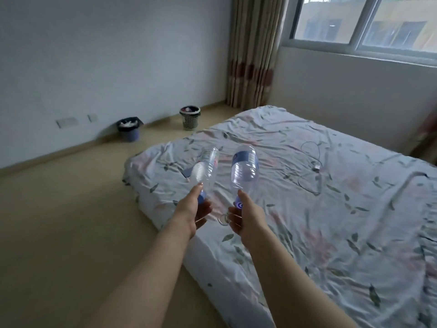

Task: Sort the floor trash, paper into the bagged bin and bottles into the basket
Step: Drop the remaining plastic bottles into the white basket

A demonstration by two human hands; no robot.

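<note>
My left hand grips a clear plastic bottle with a red-and-white label by its blue cap end, base pointing away. My right hand holds a second clear bottle with a blue label the same way by its neck. Both bottles hang over the near corner of the mattress. Against the far wall stands a blue bin lined with a black bag, white paper showing inside. To its right sits a pale latticed basket with something red and white in it.
A low mattress with a floral sheet fills the right half of the room; a charger cable lies on it. Tan floor runs along its left side toward both containers. A striped curtain hangs in the far corner beside the window.
</note>
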